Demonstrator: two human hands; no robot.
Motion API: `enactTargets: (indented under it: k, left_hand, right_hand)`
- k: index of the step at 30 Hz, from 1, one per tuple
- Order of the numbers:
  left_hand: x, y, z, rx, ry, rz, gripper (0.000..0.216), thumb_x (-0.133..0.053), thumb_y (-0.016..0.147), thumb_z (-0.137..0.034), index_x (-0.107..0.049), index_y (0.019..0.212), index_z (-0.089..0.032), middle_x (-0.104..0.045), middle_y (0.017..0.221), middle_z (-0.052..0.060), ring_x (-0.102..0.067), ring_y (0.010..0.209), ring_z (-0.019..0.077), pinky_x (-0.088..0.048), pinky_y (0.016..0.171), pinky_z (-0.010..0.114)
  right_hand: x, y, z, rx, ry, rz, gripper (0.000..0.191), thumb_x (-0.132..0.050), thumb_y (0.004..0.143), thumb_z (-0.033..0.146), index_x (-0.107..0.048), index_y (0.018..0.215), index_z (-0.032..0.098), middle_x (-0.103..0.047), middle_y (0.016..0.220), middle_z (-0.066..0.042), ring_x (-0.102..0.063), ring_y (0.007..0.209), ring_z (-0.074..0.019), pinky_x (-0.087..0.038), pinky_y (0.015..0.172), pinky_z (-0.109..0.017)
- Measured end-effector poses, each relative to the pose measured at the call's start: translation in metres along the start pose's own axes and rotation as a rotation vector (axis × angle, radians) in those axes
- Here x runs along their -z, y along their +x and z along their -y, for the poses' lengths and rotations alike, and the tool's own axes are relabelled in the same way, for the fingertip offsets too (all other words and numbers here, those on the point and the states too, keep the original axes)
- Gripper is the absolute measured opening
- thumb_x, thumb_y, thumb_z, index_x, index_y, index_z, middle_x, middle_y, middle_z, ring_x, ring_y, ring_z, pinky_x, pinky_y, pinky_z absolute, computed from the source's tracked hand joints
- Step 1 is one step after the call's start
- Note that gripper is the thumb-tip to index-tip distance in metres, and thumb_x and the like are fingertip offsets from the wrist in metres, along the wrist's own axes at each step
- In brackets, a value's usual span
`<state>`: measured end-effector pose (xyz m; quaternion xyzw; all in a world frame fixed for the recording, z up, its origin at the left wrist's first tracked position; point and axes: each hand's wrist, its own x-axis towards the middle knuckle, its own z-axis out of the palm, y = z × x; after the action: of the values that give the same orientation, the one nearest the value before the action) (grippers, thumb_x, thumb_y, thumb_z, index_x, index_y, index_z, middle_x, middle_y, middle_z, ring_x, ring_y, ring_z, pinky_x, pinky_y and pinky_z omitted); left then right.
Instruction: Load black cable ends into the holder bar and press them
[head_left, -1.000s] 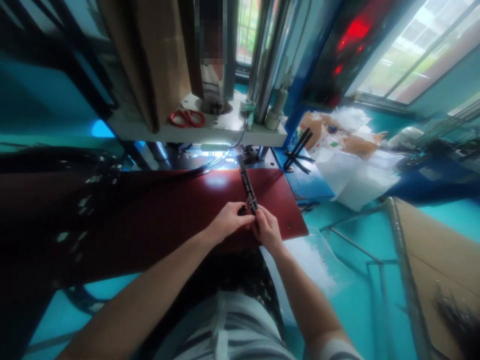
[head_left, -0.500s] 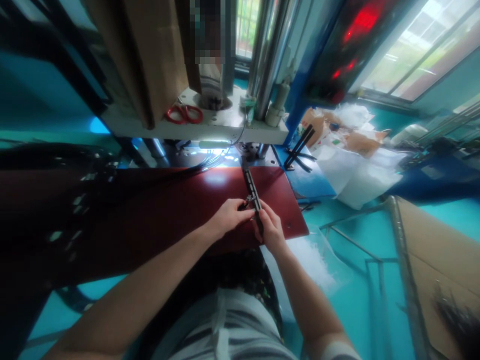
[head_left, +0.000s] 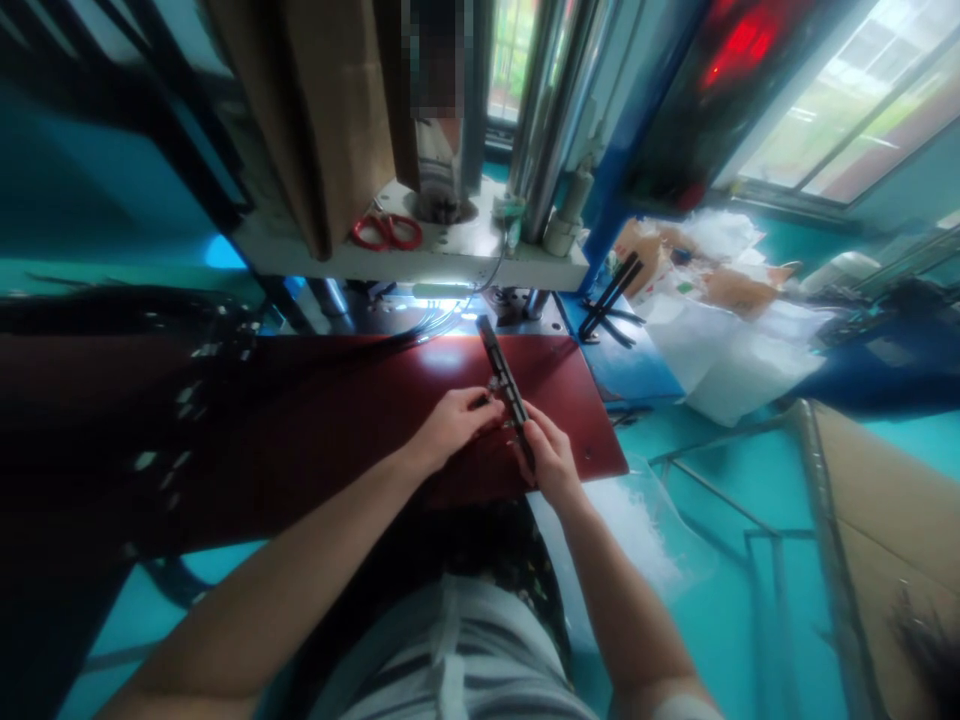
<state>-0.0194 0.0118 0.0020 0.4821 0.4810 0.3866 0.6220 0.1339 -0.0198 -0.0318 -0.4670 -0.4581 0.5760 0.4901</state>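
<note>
Slim black slotted bar (head_left: 507, 385), frame centre
Your right hand (head_left: 551, 455) wraps its lower end, probably for steadiness; your left hand (head_left: 459, 418) bunches fingers alongside (hold unclear).

Strip (head_left: 504, 372) over tabletop (head_left: 352, 400); scissors (head_left: 388, 231) on machine platform (head_left: 450, 266) behind; cardboard box (head_left: 892, 500) right of tabletop.

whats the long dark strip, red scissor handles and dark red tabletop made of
Long dark strip: coated metal or plastic, from its dull surface; blur leaves it open. Red scissor handles: likely plastic, being solid red; finish unclear. Dark red tabletop: perhaps laminate, smooth, glossy, showing a soft reflection.
</note>
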Motion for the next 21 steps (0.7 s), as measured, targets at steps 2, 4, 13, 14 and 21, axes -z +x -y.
enactTargets:
  k: [2, 4, 13, 14, 21]
  left_hand:
    - [0.008, 0.002, -0.002, 0.046, -0.139, -0.005, 0.027, -0.063, 0.071, -0.039, -0.049, 0.07, -0.015, -0.043, 0.05, -0.006, -0.036, 0.039, 0.0043, -0.026, 0.037, 0.016]
    - [0.015, 0.005, -0.002, 0.135, -0.27, 0.099, 0.028, -0.06, 0.073, -0.041, -0.048, 0.072, -0.016, -0.036, 0.048, -0.008, -0.03, 0.036, 0.0036, -0.02, 0.035, 0.016]
    - [0.001, 0.001, 0.001, 0.105, -0.027, 0.039, 0.018, -0.06, 0.069, -0.027, -0.047, 0.065, -0.014, -0.044, 0.052, -0.005, -0.033, 0.038, 0.0026, -0.019, 0.034, 0.015]
    - [0.0, 0.001, 0.0, 0.11, -0.008, 0.055, 0.018, -0.061, 0.068, -0.027, -0.049, 0.066, -0.014, -0.044, 0.051, -0.005, -0.034, 0.037, 0.0028, -0.019, 0.033, 0.015]
    - [-0.002, 0.006, -0.003, 0.184, 0.004, 0.063, 0.016, -0.063, 0.062, -0.025, -0.052, 0.06, -0.014, -0.04, 0.044, -0.006, -0.029, 0.033, 0.003, -0.013, 0.033, 0.019]
  right_hand:
    - [0.0, -0.001, 0.002, -0.022, 0.05, -0.015, 0.056, -0.053, 0.079, 0.049, -0.05, 0.124, 0.015, -0.045, 0.044, 0.008, -0.031, 0.029, -0.0055, -0.024, 0.027, -0.017]
    - [0.0, -0.001, 0.003, -0.034, 0.072, -0.013, 0.06, -0.053, 0.08, 0.049, -0.046, 0.127, 0.014, -0.041, 0.04, 0.01, -0.029, 0.027, -0.0056, -0.023, 0.025, -0.017]
    - [-0.003, -0.001, -0.001, -0.045, 0.058, -0.048, 0.054, -0.058, 0.075, 0.049, -0.057, 0.118, 0.017, -0.046, 0.046, 0.007, -0.035, 0.033, -0.0056, -0.028, 0.03, -0.018]
    - [-0.003, -0.001, 0.0, -0.044, 0.053, -0.037, 0.052, -0.058, 0.075, 0.049, -0.057, 0.117, 0.018, -0.046, 0.046, 0.006, -0.035, 0.033, -0.0058, -0.028, 0.031, -0.019]
    - [0.0, -0.001, 0.001, -0.047, 0.003, 0.004, 0.049, -0.054, 0.077, 0.049, -0.056, 0.118, 0.022, -0.053, 0.057, 0.003, -0.035, 0.036, -0.0068, -0.028, 0.034, -0.021]
